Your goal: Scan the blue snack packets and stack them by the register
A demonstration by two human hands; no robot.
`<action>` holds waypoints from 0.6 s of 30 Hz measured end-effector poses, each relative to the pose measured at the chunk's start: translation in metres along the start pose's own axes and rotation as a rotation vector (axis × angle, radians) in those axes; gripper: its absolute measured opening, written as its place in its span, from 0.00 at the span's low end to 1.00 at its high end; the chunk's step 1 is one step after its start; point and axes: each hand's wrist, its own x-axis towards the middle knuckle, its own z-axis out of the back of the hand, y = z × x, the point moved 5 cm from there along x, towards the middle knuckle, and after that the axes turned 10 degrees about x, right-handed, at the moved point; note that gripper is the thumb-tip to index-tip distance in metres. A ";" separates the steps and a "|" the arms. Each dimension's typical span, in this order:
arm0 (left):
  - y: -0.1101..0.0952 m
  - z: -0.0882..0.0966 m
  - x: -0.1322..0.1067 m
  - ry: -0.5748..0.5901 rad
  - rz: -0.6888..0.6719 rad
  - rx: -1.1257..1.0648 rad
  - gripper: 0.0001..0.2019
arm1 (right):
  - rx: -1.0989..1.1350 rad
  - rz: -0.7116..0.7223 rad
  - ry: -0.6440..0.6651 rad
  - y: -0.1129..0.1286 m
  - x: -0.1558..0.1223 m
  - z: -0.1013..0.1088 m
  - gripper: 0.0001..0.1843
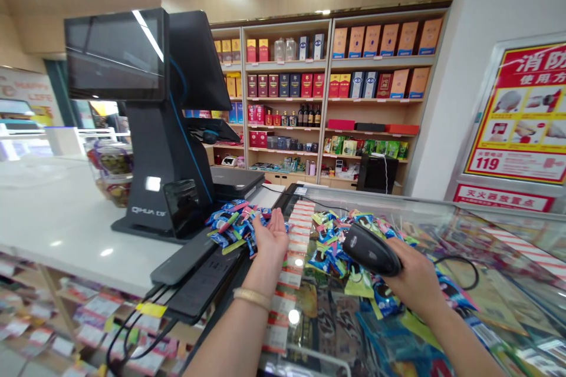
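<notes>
Hands apart over the checkout, we hold our left hand (270, 237) open and palm up, its fingers loosely spread and a gold bracelet (251, 298) on the wrist. It grips nothing, and its fingertips sit at the edge of a heap of small blue foil packets (232, 225), though we cannot tell whether they touch. Our right hand (418, 283) is closed around a black handheld barcode scanner (371, 249), whose head points left, just above a second heap of blue, green and yellow packets (336, 253). A thin black cable (460, 265) loops out behind that hand.

The second heap lies on the glass display case (499, 221), whose top runs to our right. The first heap lies between that case and a black two-screen POS terminal (154, 129), which stands on the white table (75, 212). A black power strip (203, 288) lies along the table's edge below the first heap, with a dark phone (183, 207) leaning against the terminal's base. Ahead, wooden shelves (327, 94) carry boxes and bottles, and a red fire-safety poster (517, 112) hangs on the wall to the right.
</notes>
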 end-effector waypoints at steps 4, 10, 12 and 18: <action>0.007 -0.004 -0.003 0.072 0.105 -0.036 0.21 | 0.013 -0.013 0.005 -0.001 0.000 -0.001 0.11; 0.011 -0.013 -0.010 0.192 -0.021 0.237 0.11 | 0.008 -0.004 -0.025 0.000 0.002 0.003 0.12; 0.020 -0.019 -0.017 0.314 -0.202 0.583 0.10 | 0.004 0.007 -0.064 0.000 0.002 0.006 0.11; 0.078 -0.025 -0.057 0.918 -0.852 1.527 0.31 | -0.043 -0.004 -0.177 -0.006 0.002 0.013 0.09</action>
